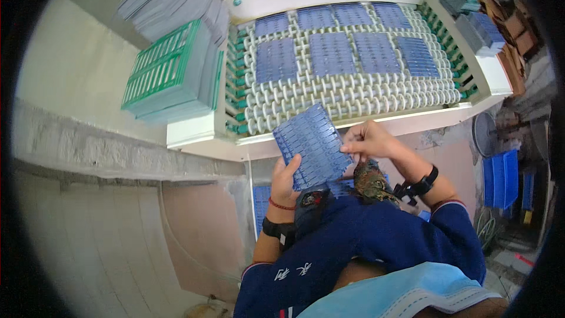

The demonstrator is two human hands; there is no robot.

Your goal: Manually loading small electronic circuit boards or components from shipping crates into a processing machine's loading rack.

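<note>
A blue circuit board panel [311,146], marked with rows of small repeated outlines, is held tilted in front of my body. My left hand [283,184] grips its lower left edge, thumb lying on the upper face. At the panel's right edge my right hand [372,141] is closed in a pinch, fingertips against the rim. Just beyond is a roller conveyor [353,101] with white disc wheels. Several similar blue panels [331,53] lie flat on it in two rows.
Left of the conveyor stand a stack of pale boards with a green slotted top [162,65] and a pile of grey sheets [173,3]. More stacked panels [481,32] sit on the right side. Blue bins [500,179] are at the lower right. The conveyor's white front rail [259,148] is close to the panel.
</note>
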